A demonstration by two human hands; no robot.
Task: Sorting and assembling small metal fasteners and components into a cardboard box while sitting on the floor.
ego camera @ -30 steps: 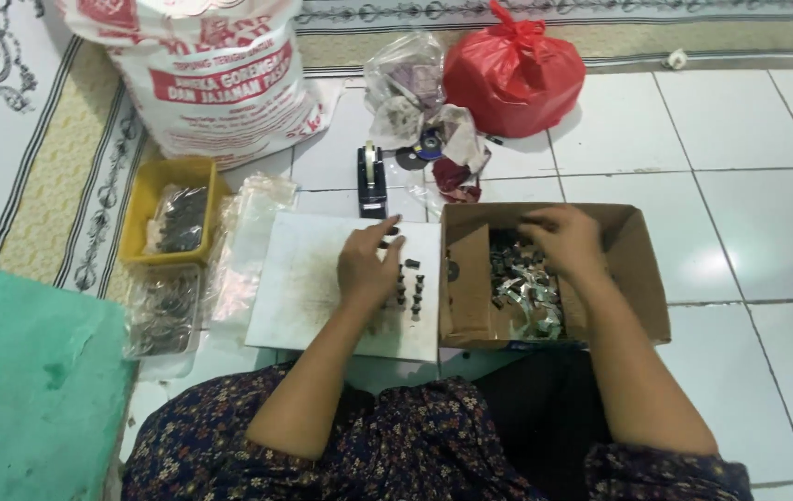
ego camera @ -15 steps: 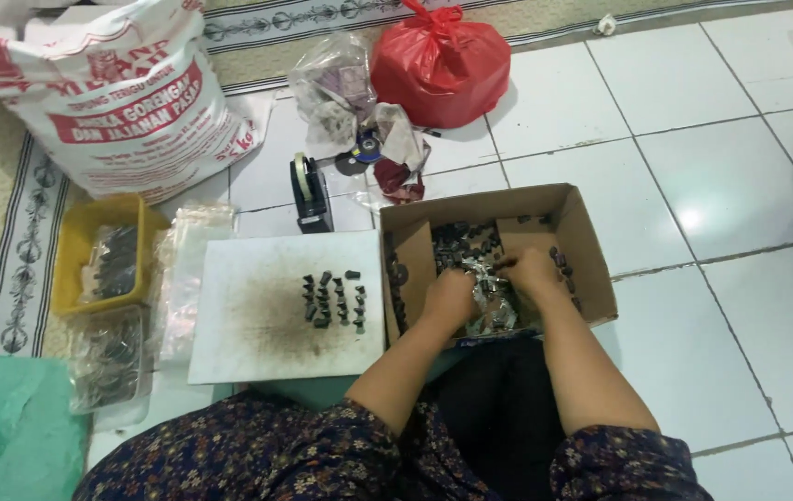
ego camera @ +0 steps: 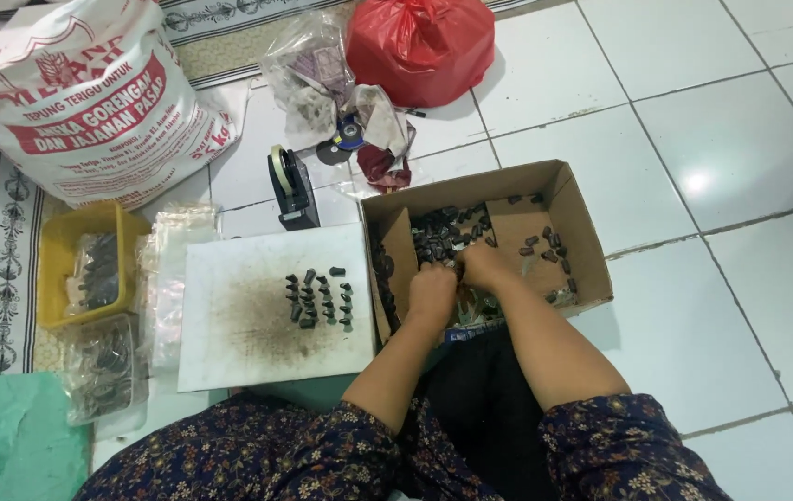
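Observation:
Both of my hands reach into an open cardboard box [ego camera: 573, 215] on the tiled floor. My left hand [ego camera: 431, 293] and my right hand [ego camera: 486, 267] sit close together, fingers curled down among small dark pieces [ego camera: 447, 232] in the box. What the fingers hold is hidden. To the left lies a white board [ego camera: 229, 320] with several small dark pieces [ego camera: 320, 299] set in short rows.
A black tape dispenser [ego camera: 291, 189] stands behind the board. A yellow tray [ego camera: 58, 269] and clear plastic bags [ego camera: 169, 269] lie at the left. A large white sack [ego camera: 90, 111], crumpled bags [ego camera: 322, 79] and a red bag [ego camera: 419, 46] sit at the back. Green cloth [ego camera: 6, 445] lies near left.
My left hand left the rows on the white board and joined the right hand inside the box. The view shifted, so the floor items now sit lower and further left.

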